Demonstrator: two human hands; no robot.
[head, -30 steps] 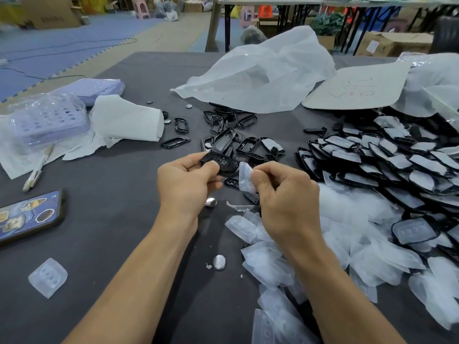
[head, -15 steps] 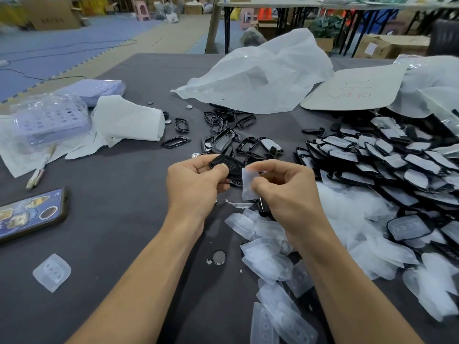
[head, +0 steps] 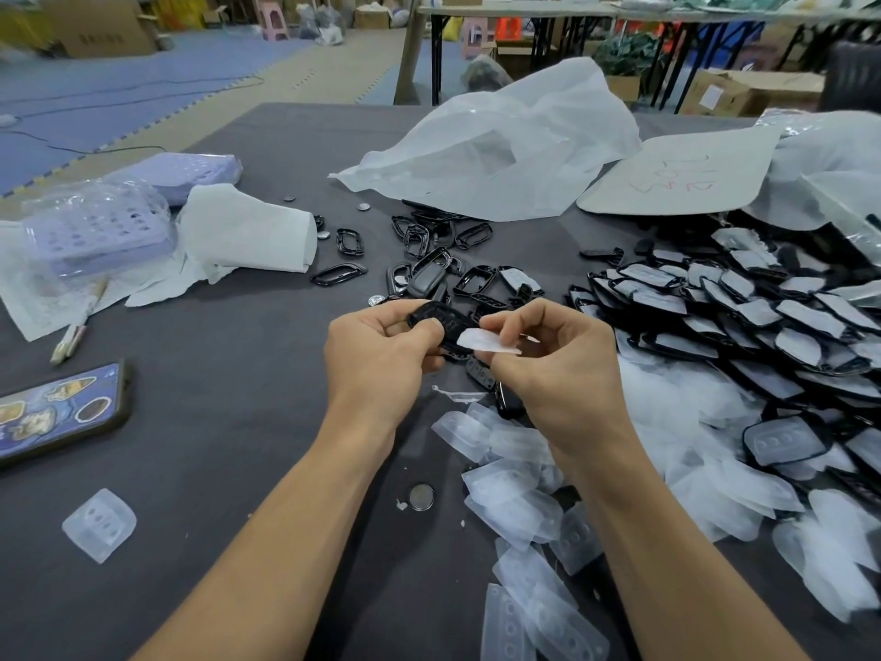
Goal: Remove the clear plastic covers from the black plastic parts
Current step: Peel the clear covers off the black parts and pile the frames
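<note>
left hand [head: 376,355] grasping black part [head: 436,321], right hand [head: 548,369] pinching clear cover [head: 486,343], red scrawl on cardboard [head: 677,183] unreadable

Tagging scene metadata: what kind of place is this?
Likely a small factory or warehouse workroom: a dark grey work table heaped with black plastic parts still covered, a pile of peeled clear plastic covers, and brown cardboard boxes on the floor behind.
</note>
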